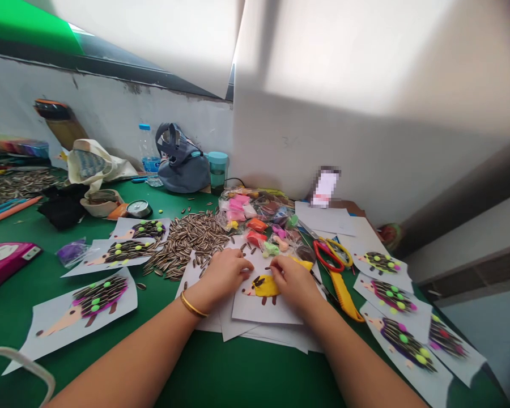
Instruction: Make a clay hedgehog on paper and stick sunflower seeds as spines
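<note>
A hedgehog picture with a yellow clay body (267,287) lies on white paper between my hands. A few sunflower seeds (259,281) stick to the body near its head. My right hand (292,282) pinches a dark sunflower seed (268,268) just above the yellow clay. At the picture's upper left is my left hand (226,276), a gold bracelet on its wrist. Its fingers are bent together, and whatever they hold is hidden. A heap of striped sunflower seeds (195,235) spreads beyond it.
Bagged coloured clay (255,218) lies behind my hands. Red-handled scissors (328,256) and a yellow utility knife (345,294) are to the right. Seed-covered hedgehog pictures (100,297) flank both sides. A blue bag (182,167) and a water bottle (150,158) stand against the wall.
</note>
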The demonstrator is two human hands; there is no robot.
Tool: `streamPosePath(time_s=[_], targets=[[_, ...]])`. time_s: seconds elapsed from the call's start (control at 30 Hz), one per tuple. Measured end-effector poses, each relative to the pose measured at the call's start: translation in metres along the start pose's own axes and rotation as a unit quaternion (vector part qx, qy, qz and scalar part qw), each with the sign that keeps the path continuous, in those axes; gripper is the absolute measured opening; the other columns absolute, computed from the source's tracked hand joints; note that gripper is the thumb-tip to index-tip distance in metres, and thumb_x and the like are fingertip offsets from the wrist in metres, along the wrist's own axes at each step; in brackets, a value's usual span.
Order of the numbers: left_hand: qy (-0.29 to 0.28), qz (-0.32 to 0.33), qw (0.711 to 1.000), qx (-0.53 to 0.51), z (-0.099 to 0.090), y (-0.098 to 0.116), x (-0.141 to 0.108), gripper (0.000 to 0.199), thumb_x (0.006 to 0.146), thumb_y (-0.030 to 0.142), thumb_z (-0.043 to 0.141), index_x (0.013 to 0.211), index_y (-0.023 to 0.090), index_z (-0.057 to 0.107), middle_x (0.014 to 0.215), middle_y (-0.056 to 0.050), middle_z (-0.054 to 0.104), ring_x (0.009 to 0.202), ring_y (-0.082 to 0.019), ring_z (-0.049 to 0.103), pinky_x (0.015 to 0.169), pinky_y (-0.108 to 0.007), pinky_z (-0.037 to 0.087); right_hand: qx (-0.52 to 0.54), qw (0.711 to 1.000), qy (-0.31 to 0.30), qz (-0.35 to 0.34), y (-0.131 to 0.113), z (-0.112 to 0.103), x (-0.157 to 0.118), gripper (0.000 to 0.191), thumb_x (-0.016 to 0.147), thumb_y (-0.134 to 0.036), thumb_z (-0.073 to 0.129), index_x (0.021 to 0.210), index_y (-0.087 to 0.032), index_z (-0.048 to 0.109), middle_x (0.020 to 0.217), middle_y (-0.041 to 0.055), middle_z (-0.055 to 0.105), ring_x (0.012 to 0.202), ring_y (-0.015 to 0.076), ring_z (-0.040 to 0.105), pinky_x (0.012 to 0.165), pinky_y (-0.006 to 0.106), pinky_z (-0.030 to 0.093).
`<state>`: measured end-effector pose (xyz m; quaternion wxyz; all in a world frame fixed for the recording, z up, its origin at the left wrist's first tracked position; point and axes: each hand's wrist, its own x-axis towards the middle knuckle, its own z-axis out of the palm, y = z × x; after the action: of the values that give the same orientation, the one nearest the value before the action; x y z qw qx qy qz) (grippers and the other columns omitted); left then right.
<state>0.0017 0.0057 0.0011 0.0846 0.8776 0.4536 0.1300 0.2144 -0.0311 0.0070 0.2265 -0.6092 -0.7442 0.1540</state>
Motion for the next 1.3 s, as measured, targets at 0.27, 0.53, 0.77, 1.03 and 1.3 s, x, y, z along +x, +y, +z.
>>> streamPosePath(time_s=[0.27, 0.53, 0.77, 1.03, 1.3], targets=[[0.001, 0.023, 1.000, -0.018, 0.0028, 0.0004, 0.0005, 0.018, 0.088, 0.027, 0.065, 0.099, 0.034, 0.077, 0.091, -0.004, 0.065, 0.093, -0.022, 0.057, 0.078, -0.033, 0.038, -0.007, 0.998, -0.029, -0.049, 0.0009, -0.0010, -0.0001, 0.013, 0.088, -0.016, 0.056, 0.085, -0.022, 0.067, 0.090, 0.0025, 0.066, 0.087, 0.0178, 0.058, 0.076, 0.028, 0.040], [0.001, 0.040, 0.998, -0.044, 0.0056, 0.0001, 0.0010, 0.025, 0.086, 0.017, 0.064, 0.099, 0.034, 0.077, 0.093, -0.003, 0.066, 0.095, -0.020, 0.058, 0.080, -0.033, 0.037, -0.016, 0.996, -0.045, -0.074, -0.0005, 0.0026, 0.0005, 0.016, 0.090, -0.016, 0.058, 0.087, -0.022, 0.072, 0.093, 0.0036, 0.065, 0.090, 0.0180, 0.058, 0.082, 0.030, 0.042], [-0.009, 0.079, 0.995, -0.059, 0.0059, -0.0002, -0.0001, 0.039, 0.081, 0.006, 0.058, 0.101, 0.034, 0.076, 0.092, -0.002, 0.069, 0.093, -0.019, 0.061, 0.084, -0.033, 0.037, -0.035, 0.995, -0.046, -0.087, -0.0036, 0.0032, 0.0012, 0.016, 0.090, -0.016, 0.058, 0.086, -0.022, 0.073, 0.091, 0.0039, 0.066, 0.089, 0.0181, 0.059, 0.081, 0.030, 0.042], [-0.018, 0.083, 0.995, -0.061, 0.0045, -0.0004, 0.0002, 0.040, 0.081, 0.006, 0.058, 0.100, 0.035, 0.076, 0.091, -0.001, 0.069, 0.092, -0.019, 0.062, 0.082, -0.033, 0.036, -0.049, 0.992, -0.049, -0.103, -0.0022, 0.0058, 0.0035, 0.016, 0.090, -0.016, 0.059, 0.086, -0.022, 0.074, 0.090, 0.0035, 0.067, 0.088, 0.0175, 0.060, 0.079, 0.029, 0.042], [-0.023, 0.082, 0.994, -0.070, 0.0062, -0.0020, 0.0003, 0.037, 0.081, 0.007, 0.057, 0.097, 0.034, 0.077, 0.091, -0.001, 0.068, 0.092, -0.018, 0.062, 0.082, -0.032, 0.036, -0.050, 0.992, -0.049, -0.106, -0.0022, 0.0072, 0.0040, 0.016, 0.090, -0.016, 0.060, 0.086, -0.022, 0.074, 0.089, 0.0036, 0.067, 0.087, 0.0175, 0.060, 0.079, 0.029, 0.042]])
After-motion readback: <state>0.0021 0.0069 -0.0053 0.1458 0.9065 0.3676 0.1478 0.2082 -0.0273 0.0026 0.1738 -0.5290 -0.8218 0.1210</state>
